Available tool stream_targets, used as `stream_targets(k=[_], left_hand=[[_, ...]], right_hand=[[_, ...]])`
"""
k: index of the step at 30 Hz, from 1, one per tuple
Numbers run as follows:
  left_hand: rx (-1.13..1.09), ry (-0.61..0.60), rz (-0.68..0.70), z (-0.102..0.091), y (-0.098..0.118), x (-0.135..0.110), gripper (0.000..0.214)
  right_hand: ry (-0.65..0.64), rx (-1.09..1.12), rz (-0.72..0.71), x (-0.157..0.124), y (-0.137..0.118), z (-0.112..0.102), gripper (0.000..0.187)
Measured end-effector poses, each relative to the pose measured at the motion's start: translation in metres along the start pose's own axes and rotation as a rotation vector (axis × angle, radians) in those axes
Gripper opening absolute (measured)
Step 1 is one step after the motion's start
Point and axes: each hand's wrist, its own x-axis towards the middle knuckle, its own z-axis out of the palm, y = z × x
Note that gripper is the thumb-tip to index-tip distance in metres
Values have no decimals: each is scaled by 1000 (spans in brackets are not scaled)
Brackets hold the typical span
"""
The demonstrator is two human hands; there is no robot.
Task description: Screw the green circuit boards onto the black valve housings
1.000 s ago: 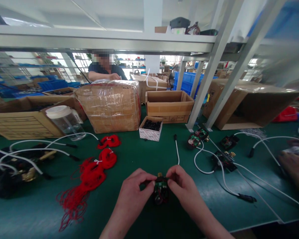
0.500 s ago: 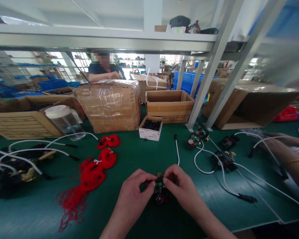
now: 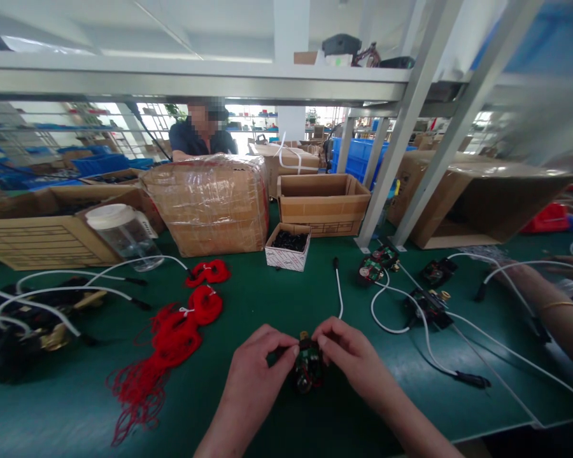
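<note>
My left hand (image 3: 255, 372) and my right hand (image 3: 351, 359) meet low in the middle of the view over the green table mat (image 3: 267, 292). Both pinch a small dark electronic module (image 3: 307, 369) with a green board and a brass fitting on top. The fingertips of both hands close on its upper edge. A white cable (image 3: 339, 289) runs from the module away across the mat. Red thread bundles (image 3: 181, 331) lie to the left of my left hand.
A small white box of black parts (image 3: 289, 247) stands ahead, with cardboard boxes (image 3: 210, 200) behind it. More modules with white cables (image 3: 424, 305) lie to the right. A co-worker's forearm (image 3: 549, 305) rests at the right edge. Another person sits behind the boxes.
My fingers have shifted slightly on the module, which stays in place. The co-worker's arm at the right has drawn back toward the edge.
</note>
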Motion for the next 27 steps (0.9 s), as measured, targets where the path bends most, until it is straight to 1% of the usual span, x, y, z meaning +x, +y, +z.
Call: stream_targets(k=[4,12,17,27], left_hand=[[-4,-12,-7,0,0,0,16],[3,-3,34,2,-5,0,16],[4,10,45,3,-7,-1,15],[-33,24,73,3,-13,-3,15]], right_hand=[[11,-77,-18,-1,2,-4,5],[-9,-111,-37,1,-1,-6,7],[3,-184,-71,1,-4,-5,3],[-44,-93,-48,-2,3,-7,9]])
